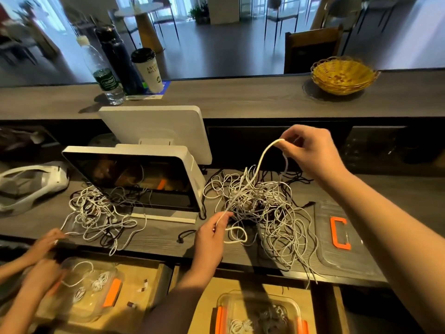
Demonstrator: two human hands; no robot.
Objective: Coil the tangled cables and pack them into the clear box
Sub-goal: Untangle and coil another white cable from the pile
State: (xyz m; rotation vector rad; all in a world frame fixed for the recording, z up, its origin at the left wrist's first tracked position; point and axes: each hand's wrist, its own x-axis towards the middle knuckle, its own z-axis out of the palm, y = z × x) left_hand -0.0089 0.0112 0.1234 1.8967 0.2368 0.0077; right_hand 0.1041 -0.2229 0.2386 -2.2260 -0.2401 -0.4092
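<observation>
I see the right hand [307,150] pinching a white cable [258,165] above the cable pile [260,208]; left hand [212,233] pinches it just below the pile; clear box [260,314] further below.

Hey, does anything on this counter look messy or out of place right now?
Yes. The tangled cables sprawl over the counter, with several strands hanging off its front edge above the clear box. The right hand and left hand are pulling one white cable out of the tangle.
</observation>
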